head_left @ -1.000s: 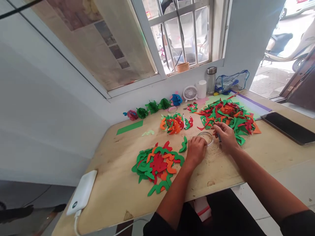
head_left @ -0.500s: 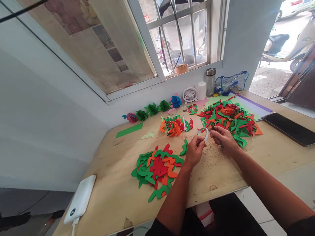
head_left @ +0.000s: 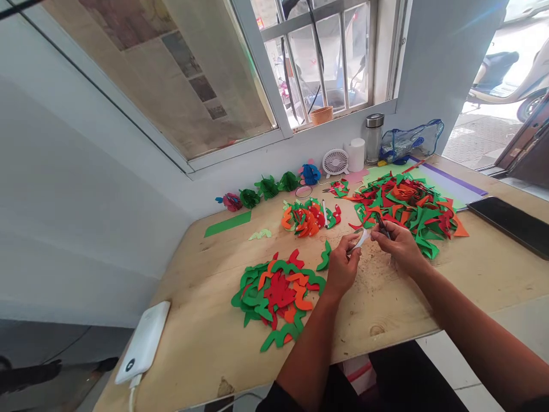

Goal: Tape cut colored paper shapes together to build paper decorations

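Note:
My left hand (head_left: 344, 264) is closed on a small roll of white tape (head_left: 361, 238), held above the wooden table. Close by on the right, my right hand (head_left: 398, 243) has its fingers wrapped round dark scissors (head_left: 381, 225), whose blades point up and away. Behind the right hand lies a heap of red, green and orange scraps (head_left: 407, 203). To the left of my left hand is a pile of wavy green, red and orange cut pieces (head_left: 277, 292). A smaller bundle of cut pieces (head_left: 306, 220) lies beyond, with a white pen (head_left: 325, 213) on it.
A black phone (head_left: 512, 224) lies at the right, a white power bank (head_left: 143, 342) at the left edge. Along the wall stand paper flowers (head_left: 268, 187), a small fan (head_left: 335, 162), a white cylinder (head_left: 356, 154), a glass bottle (head_left: 374, 140) and a clear pouch (head_left: 409, 143).
The camera view has shifted slightly, moving the scene a little to the right. The tape roll has turned from showing its open ring to a narrower, tilted view.

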Tool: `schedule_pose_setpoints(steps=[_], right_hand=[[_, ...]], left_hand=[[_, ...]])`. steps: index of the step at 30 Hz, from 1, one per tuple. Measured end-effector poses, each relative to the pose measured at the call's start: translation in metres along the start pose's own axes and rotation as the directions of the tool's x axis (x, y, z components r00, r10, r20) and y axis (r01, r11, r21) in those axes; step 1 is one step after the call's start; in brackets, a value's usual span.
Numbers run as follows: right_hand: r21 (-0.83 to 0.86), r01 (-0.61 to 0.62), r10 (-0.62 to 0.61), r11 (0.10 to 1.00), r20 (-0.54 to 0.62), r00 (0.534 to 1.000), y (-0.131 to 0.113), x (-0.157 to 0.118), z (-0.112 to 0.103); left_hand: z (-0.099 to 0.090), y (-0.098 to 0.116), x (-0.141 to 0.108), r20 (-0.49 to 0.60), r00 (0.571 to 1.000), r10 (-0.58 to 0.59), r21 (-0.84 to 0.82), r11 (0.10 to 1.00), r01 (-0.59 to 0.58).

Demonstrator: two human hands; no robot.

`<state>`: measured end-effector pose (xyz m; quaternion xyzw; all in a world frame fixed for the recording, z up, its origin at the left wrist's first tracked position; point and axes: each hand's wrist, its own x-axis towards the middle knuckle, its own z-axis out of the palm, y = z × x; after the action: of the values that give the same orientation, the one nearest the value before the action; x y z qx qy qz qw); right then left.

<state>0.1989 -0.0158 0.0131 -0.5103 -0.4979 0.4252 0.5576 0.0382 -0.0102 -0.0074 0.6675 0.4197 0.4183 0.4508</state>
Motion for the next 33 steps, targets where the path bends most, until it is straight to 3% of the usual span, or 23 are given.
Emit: schedule_pose_setpoints(steps=[9, 17, 21, 26, 29, 33], right_hand=[[-0.043, 0.102, -0.103, 0.994, -0.026, 0.994, -0.013, -0.005, 0.003], [-0.058, 0.071, -0.078, 0.996, -0.118, 0.99, -0.012, -0.005, 0.006], [0.017, 0.05, -0.047, 0.999, -0.144, 0.988, -0.009, -0.003, 0.003], [0.098, -0.018, 0.018, 0.995, -0.004, 1.0, -0.003, -0.001, -0.001], [0.075, -0.052, 0.043, 0.996, 0.117, 0.992, -0.002, -0.002, 0.0], [0.023, -0.086, 0.081, 0.996, 0.185, 0.979, -0.002, -0.003, 0.001]], left_hand=[[0.003, 0.0, -0.002, -0.052, 0.999, -0.008, -0.059, 0.998, 0.005], [0.003, 0.0, -0.003, -0.084, 0.996, -0.019, -0.072, 0.997, 0.013], [0.001, 0.002, -0.002, -0.12, 0.992, -0.035, -0.113, 0.993, 0.021], [-0.002, 0.002, -0.001, -0.131, 0.99, -0.043, -0.166, 0.986, 0.021], [-0.005, 0.0, 0.0, -0.121, 0.992, -0.03, -0.17, 0.985, 0.009], [-0.008, -0.002, 0.0, -0.091, 0.996, -0.015, -0.193, 0.981, -0.003]])
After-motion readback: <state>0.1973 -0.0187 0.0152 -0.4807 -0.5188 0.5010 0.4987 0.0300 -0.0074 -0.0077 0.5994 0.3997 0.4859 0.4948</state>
